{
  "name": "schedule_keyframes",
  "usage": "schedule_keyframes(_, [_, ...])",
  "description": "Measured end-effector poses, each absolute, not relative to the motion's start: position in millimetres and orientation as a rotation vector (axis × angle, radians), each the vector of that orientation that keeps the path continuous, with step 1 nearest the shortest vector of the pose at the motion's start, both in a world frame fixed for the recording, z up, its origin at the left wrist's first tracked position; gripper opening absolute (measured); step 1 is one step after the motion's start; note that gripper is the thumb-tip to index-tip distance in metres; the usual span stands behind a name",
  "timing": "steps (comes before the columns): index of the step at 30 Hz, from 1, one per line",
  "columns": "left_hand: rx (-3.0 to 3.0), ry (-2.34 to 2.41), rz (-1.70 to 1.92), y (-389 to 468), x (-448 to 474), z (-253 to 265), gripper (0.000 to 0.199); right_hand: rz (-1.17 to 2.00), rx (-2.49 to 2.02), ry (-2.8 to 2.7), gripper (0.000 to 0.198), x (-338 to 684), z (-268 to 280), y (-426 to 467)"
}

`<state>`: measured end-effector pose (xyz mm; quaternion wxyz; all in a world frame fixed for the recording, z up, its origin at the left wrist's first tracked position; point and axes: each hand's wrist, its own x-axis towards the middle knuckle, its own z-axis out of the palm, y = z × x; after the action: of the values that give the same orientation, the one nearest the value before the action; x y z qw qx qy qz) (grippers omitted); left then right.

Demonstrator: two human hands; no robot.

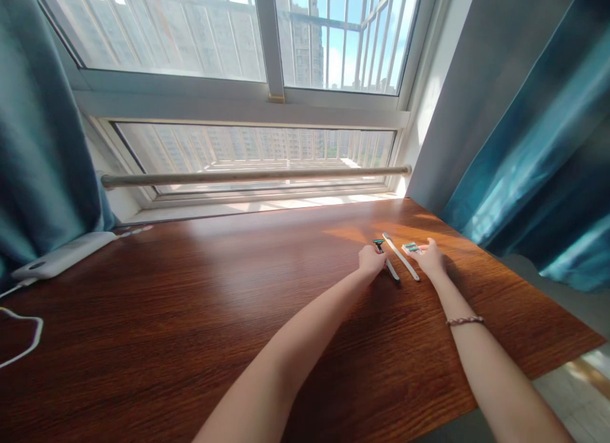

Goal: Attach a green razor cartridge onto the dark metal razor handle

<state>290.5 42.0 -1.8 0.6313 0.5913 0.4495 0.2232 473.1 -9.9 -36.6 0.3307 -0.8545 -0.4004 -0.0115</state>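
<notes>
My left hand (pixel 372 260) is closed on a razor (pixel 392 271) with a dark and teal head and a pale handle. The razor lies at a slant on or just above the wooden table; which one I cannot tell. To its right is a slim white stick (pixel 403 257), shaped like a toothbrush, lying on the table with neither hand on it. My right hand (pixel 431 258) is closed on a small clear pack of razor blades (pixel 410 247) with teal stripes, beyond the stick. A braided bracelet circles my right wrist.
The brown wooden table (pixel 190 316) runs up to a window with a horizontal rail (pixel 257 176). A white power strip (pixel 67 255) and white cable (pixel 35 341) lie at the left. Blue curtains (pixel 528 157) hang on both sides. The table's right edge slants towards me.
</notes>
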Motion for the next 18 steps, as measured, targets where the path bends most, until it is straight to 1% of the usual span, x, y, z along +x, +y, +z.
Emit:
schedule_keyframes(8, [1.554,1.136,0.501,45,315,13,0.030,-0.046,-2.226,-1.047,0.078,472,-35,-10])
schedule_keyframes(11, [1.591,1.161,0.500,50,317,13,0.030,-0.099,-2.231,-1.049,0.073,465,-26,-11])
schedule_keyframes(13, [1.609,1.176,0.498,54,318,9,0.031,-0.116,-2.228,-1.085,0.062,456,-19,-11])
schedule_keyframes(18, [1.649,1.181,0.494,65,320,-4,0.031,0.000,-2.245,-1.308,0.023,425,-16,-14])
